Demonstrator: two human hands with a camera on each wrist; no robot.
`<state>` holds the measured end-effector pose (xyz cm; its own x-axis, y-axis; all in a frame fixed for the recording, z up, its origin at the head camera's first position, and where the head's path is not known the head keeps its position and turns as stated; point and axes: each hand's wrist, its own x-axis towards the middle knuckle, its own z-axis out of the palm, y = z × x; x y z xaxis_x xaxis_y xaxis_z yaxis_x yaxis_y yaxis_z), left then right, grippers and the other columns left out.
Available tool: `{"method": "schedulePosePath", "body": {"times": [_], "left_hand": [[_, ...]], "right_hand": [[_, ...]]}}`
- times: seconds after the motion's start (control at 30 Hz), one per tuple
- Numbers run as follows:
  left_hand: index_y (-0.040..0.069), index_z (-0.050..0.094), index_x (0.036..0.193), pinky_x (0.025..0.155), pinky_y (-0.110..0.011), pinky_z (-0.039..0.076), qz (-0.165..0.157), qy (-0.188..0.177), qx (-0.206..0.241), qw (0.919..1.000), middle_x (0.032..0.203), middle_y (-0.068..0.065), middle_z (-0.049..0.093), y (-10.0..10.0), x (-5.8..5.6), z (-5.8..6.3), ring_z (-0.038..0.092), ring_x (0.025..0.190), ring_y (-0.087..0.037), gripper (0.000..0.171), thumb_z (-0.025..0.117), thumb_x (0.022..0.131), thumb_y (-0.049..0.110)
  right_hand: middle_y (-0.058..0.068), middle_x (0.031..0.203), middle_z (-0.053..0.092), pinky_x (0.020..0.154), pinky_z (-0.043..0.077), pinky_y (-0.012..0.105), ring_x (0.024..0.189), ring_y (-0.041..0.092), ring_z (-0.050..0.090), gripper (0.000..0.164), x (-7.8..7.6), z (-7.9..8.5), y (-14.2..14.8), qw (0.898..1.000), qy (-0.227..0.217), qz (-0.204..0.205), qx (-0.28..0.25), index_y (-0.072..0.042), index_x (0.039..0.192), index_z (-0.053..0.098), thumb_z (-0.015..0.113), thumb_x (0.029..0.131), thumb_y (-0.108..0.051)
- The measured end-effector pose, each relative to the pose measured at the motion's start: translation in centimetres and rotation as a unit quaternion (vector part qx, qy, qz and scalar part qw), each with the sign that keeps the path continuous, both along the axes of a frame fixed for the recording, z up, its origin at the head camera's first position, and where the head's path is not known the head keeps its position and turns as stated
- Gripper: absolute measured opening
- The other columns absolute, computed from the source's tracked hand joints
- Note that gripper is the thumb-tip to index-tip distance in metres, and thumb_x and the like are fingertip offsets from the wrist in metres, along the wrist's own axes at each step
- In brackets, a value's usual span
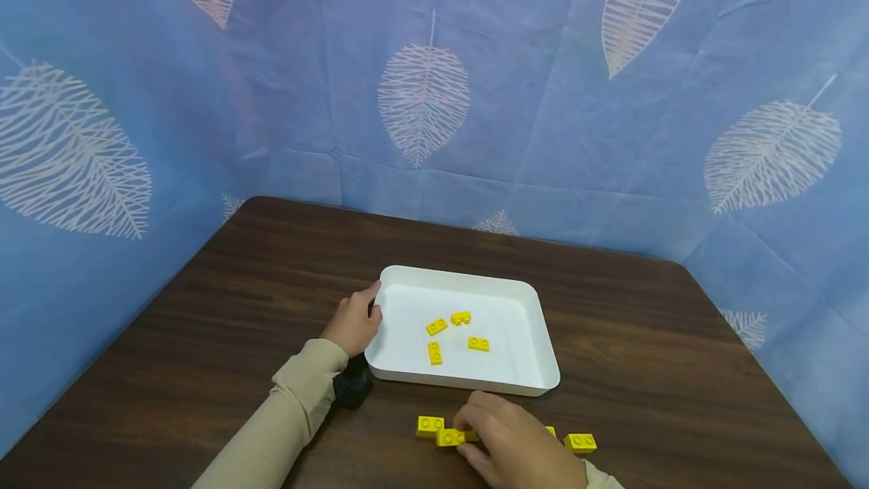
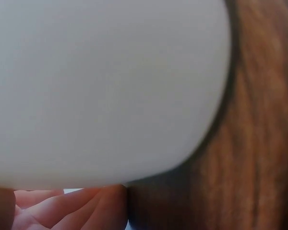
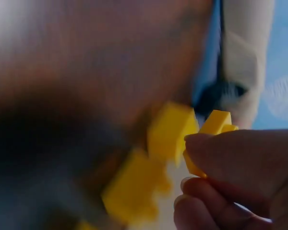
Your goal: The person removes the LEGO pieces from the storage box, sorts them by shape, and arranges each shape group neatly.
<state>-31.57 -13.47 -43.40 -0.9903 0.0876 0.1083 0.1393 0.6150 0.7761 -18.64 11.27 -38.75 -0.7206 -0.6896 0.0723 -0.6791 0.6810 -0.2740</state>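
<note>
My right hand [image 1: 519, 440] pinches a small yellow toy brick [image 3: 216, 123] between thumb and fingers, low over the near side of the table. Beside it in the head view is a two-stud yellow brick [image 1: 430, 425]. Blurred yellow bricks [image 3: 134, 189] show below the fingertips in the right wrist view. My left hand [image 1: 354, 323] holds the left rim of a white tray [image 1: 462, 381], its thumb at the edge. In the left wrist view the tray's white wall [image 2: 110, 86] hides part of the fingers [image 2: 72, 211]. Several yellow bricks [image 1: 478, 344] lie spread inside the tray.
Another yellow brick [image 1: 580, 443] lies right of my right hand, with one partly hidden behind the knuckles. A black device [image 1: 353, 385] sits at my left wrist. The dark wooden table [image 1: 645, 323] backs onto a blue leaf-patterned cloth [image 1: 529, 96].
</note>
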Motion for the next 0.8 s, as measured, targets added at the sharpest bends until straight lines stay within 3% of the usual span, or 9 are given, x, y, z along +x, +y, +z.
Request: {"method": "schedulePosePath", "body": {"times": [0.03, 0.1, 0.2, 0.3, 0.37, 0.5, 0.63, 0.73, 0.8], "left_hand": [[-0.003, 0.039, 0.142, 0.058, -0.030, 0.040, 0.001, 0.000, 0.002, 1.0000, 0.129, -0.027, 0.054, 0.0, 0.0, 0.0, 0.031, 0.048, -0.014, 0.050, 0.048, 0.094, 0.005], [-0.002, 0.038, 0.142, 0.053, -0.028, 0.036, 0.001, -0.002, 0.004, 1.0000, 0.108, -0.026, 0.062, -0.1, 0.0, 0.0, 0.028, 0.046, -0.013, 0.050, 0.048, 0.094, 0.005], [-0.001, 0.037, 0.143, 0.050, -0.027, 0.032, -0.001, -0.005, 0.005, 1.0000, 0.078, -0.019, 0.055, -0.1, 0.0, 0.1, 0.026, 0.044, -0.012, 0.050, 0.046, 0.094, 0.005], [-0.001, 0.037, 0.143, 0.050, -0.027, 0.032, -0.002, -0.007, 0.006, 1.0000, 0.082, -0.017, 0.058, -0.1, 0.0, 0.1, 0.027, 0.044, -0.012, 0.050, 0.046, 0.094, 0.006], [-0.002, 0.037, 0.142, 0.051, -0.027, 0.033, -0.002, -0.007, 0.009, 0.9999, 0.103, -0.023, 0.062, -0.1, 0.0, 0.1, 0.028, 0.045, -0.013, 0.050, 0.046, 0.094, 0.005], [-0.003, 0.037, 0.142, 0.052, -0.027, 0.035, 0.001, -0.008, 0.010, 0.9999, 0.134, -0.024, 0.050, -0.2, 0.1, 0.3, 0.028, 0.047, -0.013, 0.050, 0.047, 0.094, 0.005], [-0.003, 0.037, 0.143, 0.051, -0.027, 0.034, -0.001, -0.009, 0.011, 0.9999, 0.121, -0.025, 0.058, -0.2, 0.2, 0.4, 0.028, 0.046, -0.013, 0.050, 0.046, 0.094, 0.005], [-0.002, 0.035, 0.143, 0.050, -0.027, 0.033, -0.006, -0.011, 0.012, 0.9999, 0.095, -0.025, 0.060, -0.1, 0.2, 0.4, 0.027, 0.044, -0.012, 0.050, 0.046, 0.095, 0.005], [-0.003, 0.036, 0.143, 0.050, -0.027, 0.033, -0.009, -0.008, 0.014, 0.9998, 0.108, -0.027, 0.061, -0.1, 0.2, 0.4, 0.026, 0.044, -0.012, 0.050, 0.046, 0.094, 0.005]], "right_hand": [[-0.014, 0.086, 0.055, 0.066, 0.045, 0.016, 0.075, -0.004, 0.046, 0.012, 0.2, -0.3, -0.3, 1.000, -0.015, 0.005, 0.012, -0.016, 0.089, 0.065, 0.073, 0.081, -0.017], [-0.015, 0.085, 0.054, 0.065, 0.045, 0.016, 0.074, -0.005, 0.046, 0.011, 0.5, -1.0, -0.8, 0.998, -0.040, 0.015, 0.040, -0.016, 0.090, 0.066, 0.072, 0.081, -0.020], [-0.015, 0.082, 0.053, 0.063, 0.043, 0.014, 0.071, -0.005, 0.045, 0.011, 0.8, -2.0, -1.5, 0.995, -0.062, 0.029, 0.068, -0.016, 0.090, 0.067, 0.070, 0.083, -0.024], [-0.016, 0.081, 0.052, 0.061, 0.042, 0.013, 0.069, -0.006, 0.043, 0.014, 0.9, -2.6, -1.7, 0.993, -0.076, 0.029, 0.082, -0.016, 0.091, 0.068, 0.069, 0.084, -0.028], [-0.016, 0.080, 0.051, 0.061, 0.042, 0.013, 0.069, -0.007, 0.043, 0.014, 1.0, -2.7, -1.8, 0.993, -0.075, 0.030, 0.082, -0.016, 0.091, 0.069, 0.069, 0.084, -0.028], [-0.017, 0.080, 0.051, 0.060, 0.042, 0.012, 0.068, -0.007, 0.042, 0.014, 1.0, -2.7, -1.8, 0.993, -0.078, 0.033, 0.077, -0.016, 0.091, 0.069, 0.069, 0.085, -0.028], [-0.017, 0.080, 0.051, 0.061, 0.042, 0.012, 0.069, -0.007, 0.042, 0.014, 1.0, -2.6, -1.7, 0.994, -0.075, 0.037, 0.073, -0.015, 0.091, 0.069, 0.069, 0.085, -0.028], [-0.016, 0.081, 0.052, 0.061, 0.042, 0.013, 0.069, -0.007, 0.043, 0.017, 1.1, -2.5, -1.6, 0.993, -0.081, 0.032, 0.073, -0.015, 0.092, 0.069, 0.068, 0.085, -0.030], [-0.016, 0.083, 0.052, 0.062, 0.043, 0.013, 0.070, -0.007, 0.044, 0.020, 1.1, -2.3, -1.6, 0.993, -0.092, 0.023, 0.071, -0.015, 0.094, 0.069, 0.067, 0.085, -0.033]]}}
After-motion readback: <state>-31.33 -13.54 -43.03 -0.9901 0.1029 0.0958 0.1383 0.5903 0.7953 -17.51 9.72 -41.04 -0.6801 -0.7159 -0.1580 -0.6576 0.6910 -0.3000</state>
